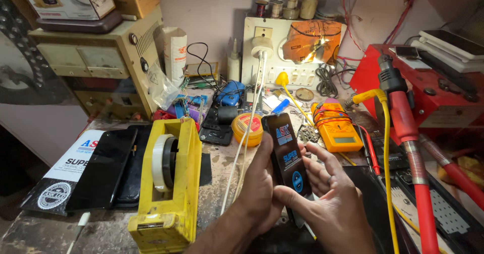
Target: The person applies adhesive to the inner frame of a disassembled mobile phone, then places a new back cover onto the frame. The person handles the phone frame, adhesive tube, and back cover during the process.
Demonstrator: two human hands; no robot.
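My left hand (258, 193) and my right hand (327, 193) hold a narrow black packet (287, 150) with a printed label upright over the bench, just in front of me. The left thumb runs along the packet's left edge. Fingers of the right hand support its right side and lower end. A yellow tape dispenser (169, 183) with a white tape roll stands to the left of my hands. A round yellow tin (247, 128) sits just behind the packet.
A yellow multimeter (339, 128) with red leads lies to the right. A red-handled tool (411, 148) and yellow cable cross the right side. Black flat panels (108, 165) lie at left. A beige instrument box (101, 62) and white socket board (267, 57) stand behind.
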